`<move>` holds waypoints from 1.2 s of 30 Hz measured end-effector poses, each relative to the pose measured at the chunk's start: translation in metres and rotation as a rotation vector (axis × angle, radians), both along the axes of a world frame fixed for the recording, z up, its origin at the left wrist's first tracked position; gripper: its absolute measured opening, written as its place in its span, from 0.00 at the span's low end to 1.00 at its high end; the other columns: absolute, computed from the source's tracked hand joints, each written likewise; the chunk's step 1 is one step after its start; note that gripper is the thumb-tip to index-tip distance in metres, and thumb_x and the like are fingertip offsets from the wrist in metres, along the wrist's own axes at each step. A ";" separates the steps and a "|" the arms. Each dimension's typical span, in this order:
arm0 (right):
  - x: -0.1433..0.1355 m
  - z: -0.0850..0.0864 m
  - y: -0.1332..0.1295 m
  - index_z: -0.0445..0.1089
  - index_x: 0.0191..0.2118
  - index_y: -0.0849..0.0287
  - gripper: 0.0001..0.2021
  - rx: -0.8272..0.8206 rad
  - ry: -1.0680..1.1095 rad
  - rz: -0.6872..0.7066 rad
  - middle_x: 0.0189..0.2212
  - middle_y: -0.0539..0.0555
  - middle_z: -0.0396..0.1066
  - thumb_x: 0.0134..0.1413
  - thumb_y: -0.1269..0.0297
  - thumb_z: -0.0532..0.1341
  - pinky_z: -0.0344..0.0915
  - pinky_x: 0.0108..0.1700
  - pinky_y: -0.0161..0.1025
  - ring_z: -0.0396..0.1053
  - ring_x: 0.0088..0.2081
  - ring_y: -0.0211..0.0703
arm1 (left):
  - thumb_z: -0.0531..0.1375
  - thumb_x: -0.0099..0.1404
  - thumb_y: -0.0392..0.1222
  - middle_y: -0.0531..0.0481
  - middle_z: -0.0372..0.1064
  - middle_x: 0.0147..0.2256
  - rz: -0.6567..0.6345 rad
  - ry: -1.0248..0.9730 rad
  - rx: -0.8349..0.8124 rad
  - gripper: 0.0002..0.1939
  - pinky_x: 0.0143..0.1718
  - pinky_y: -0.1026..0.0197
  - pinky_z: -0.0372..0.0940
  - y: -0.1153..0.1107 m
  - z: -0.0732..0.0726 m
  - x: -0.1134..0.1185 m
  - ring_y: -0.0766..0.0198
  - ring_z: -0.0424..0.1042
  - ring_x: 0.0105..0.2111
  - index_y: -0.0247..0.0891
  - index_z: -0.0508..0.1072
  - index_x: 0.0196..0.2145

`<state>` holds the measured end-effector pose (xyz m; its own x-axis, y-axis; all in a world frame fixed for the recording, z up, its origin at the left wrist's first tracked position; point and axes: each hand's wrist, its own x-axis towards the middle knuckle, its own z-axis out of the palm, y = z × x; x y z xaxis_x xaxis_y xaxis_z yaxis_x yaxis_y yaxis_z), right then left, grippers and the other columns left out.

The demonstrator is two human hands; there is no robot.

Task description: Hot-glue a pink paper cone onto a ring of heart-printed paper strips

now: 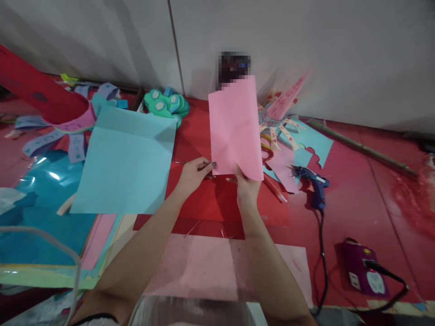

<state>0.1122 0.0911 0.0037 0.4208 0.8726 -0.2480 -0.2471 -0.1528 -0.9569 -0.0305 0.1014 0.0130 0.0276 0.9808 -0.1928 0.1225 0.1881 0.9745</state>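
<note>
A pink sheet of paper [234, 122], bent over at its right side, is held up above a red sheet [190, 203]. My left hand [195, 174] pinches its lower left corner between thumb and fingers. Gripping the bottom edge near the right corner is my right hand [247, 185], thumb in front and the other fingers mostly behind the paper. To the left lies a large light blue sheet [125, 163]. Scissors with red and yellow handles [267, 147] and a pinkish pen-like stick [276, 189] lie just right of the pink paper.
A blue glue gun [314, 181] rests at the right, its cord leading toward a purple power box [363, 267]. Green foam cutouts [166, 105], a pink paper cone [285, 102] and a red cone [44, 95] stand farther back. A wooden stick [363, 147] lies along the wall.
</note>
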 end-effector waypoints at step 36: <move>0.000 -0.002 0.000 0.62 0.51 0.65 0.33 0.011 -0.002 0.004 0.41 0.57 0.70 0.36 0.56 0.67 0.74 0.30 0.38 0.69 0.35 0.41 | 0.59 0.57 0.47 0.53 0.68 0.21 -0.007 0.028 -0.001 0.11 0.26 0.68 0.68 0.000 0.005 0.000 0.70 0.69 0.21 0.35 0.68 0.26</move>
